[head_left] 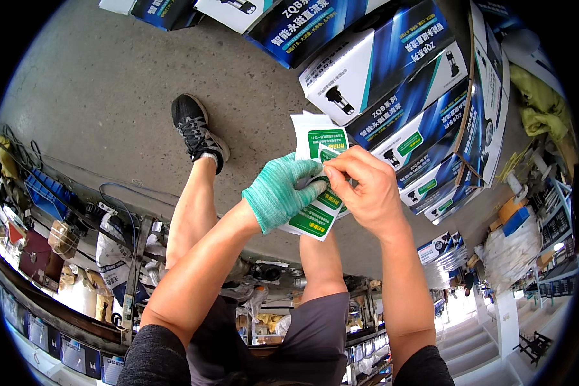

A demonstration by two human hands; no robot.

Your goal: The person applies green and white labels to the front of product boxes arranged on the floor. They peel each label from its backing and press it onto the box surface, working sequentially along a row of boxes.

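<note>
At left, our gloved left hand [283, 193] pinches the label sheet [311, 121] between thumb and fingers, and the knit fabric could let it slip; between our hands, one green label [329, 154] lifts and might crease or tear if pulled askew; our bare right hand [374, 186] seems to pinch its edge with thumb and forefinger, where adhesive could cling; farther right, an outward swing could bump the blue-and-white boxes [383, 55]

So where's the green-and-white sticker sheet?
The sticker sheet is near the head view's centre, held by the gloved left hand and bare right hand, left of the boxes.
</note>
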